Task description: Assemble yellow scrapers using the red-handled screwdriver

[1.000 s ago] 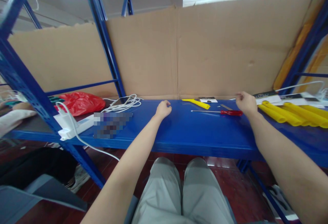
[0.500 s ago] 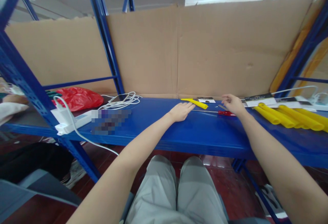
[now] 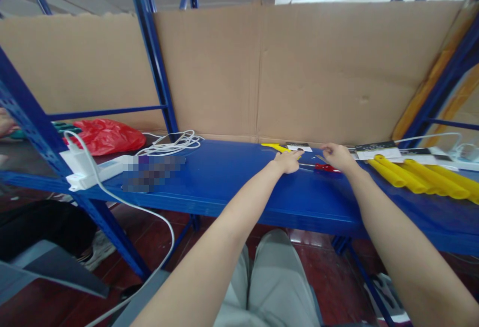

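Observation:
My left hand point(image 3: 287, 162) reaches over a yellow plastic piece point(image 3: 273, 146) with its fingers stretched out to the right. It covers much of that piece and the left end of the screwdriver's shaft. The screwdriver, with a red handle point(image 3: 324, 167), lies on the blue shelf between my hands. My right hand point(image 3: 337, 156) is just behind the handle, its fingertips bent together; whatever they hold is too small to tell. A thin flat strip point(image 3: 321, 158) lies beside those fingers. Behind my left hand is a black-and-white card point(image 3: 300, 147).
Several yellow tubes point(image 3: 419, 177) lie at the right, with black-and-white cards point(image 3: 377, 150) behind them. At the left are a white power strip point(image 3: 107, 168), coiled white cable point(image 3: 183, 142) and a red plastic bag point(image 3: 108, 137). A cardboard sheet point(image 3: 318, 72) stands behind the blue shelf point(image 3: 224, 182).
My left hand has moved right along the yellow piece, closer to my right hand. My right hand's fingers have drawn together and dipped slightly. The view has shifted a little.

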Demonstrator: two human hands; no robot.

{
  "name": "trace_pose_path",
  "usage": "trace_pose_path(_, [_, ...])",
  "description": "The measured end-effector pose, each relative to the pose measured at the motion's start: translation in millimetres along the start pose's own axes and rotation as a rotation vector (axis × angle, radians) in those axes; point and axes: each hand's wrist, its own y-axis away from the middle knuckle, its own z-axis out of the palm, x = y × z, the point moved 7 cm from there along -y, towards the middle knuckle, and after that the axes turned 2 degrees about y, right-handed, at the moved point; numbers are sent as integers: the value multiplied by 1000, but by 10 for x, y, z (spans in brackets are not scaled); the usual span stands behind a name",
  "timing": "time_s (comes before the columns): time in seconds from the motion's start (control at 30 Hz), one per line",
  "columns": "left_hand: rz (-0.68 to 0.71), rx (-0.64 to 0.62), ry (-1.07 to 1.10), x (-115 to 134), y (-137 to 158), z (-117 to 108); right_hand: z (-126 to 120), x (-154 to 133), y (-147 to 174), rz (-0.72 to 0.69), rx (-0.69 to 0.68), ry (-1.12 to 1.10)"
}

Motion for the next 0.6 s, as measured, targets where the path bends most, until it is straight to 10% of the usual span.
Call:
trace_pose_path(0.33, [-188, 23, 67, -315, -31, -12, 45, -167, 11, -75, -126, 74])
trace_pose_path(0.6, [-94, 18, 63, -29, -108, 93, 91, -172, 2, -157, -120, 58])
